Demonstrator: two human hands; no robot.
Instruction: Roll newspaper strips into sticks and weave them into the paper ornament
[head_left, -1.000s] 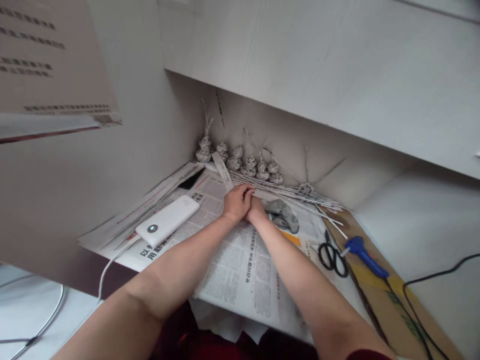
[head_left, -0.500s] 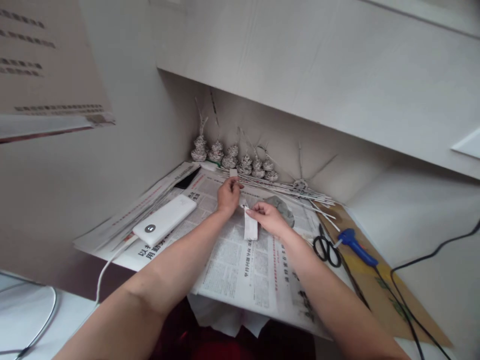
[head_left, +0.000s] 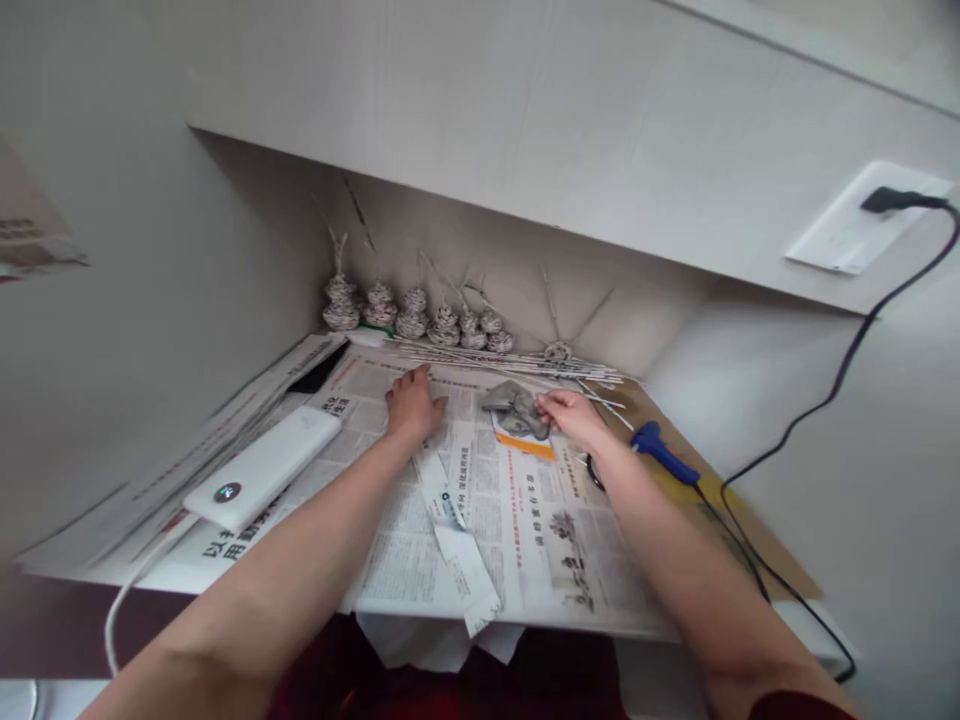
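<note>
My left hand [head_left: 414,402] rests on the newspaper [head_left: 397,560] with its fingers apart. Just below its palm starts a long white paper strip [head_left: 469,565], printed and creased, running toward the near table edge. My right hand [head_left: 571,416] has its fingertips pinched at the right edge of a crumpled grey cloth-like piece [head_left: 516,408]. Under that piece an orange-and-white flat item [head_left: 529,445] shows its near edge. Scissors [head_left: 594,472] are mostly hidden behind my right forearm.
Small woven paper gourds [head_left: 412,315] line the back wall, with thin paper sticks [head_left: 525,362] before them. A white power bank [head_left: 262,468] with a cable lies left. A blue glue gun [head_left: 665,453] lies right on cardboard, its black cord running alongside.
The view has swung right. The paper strip, held folded between both hands before, now lies stretched out on the newspaper. My right hand has moved to the grey cloth, exposing the orange edge beneath.
</note>
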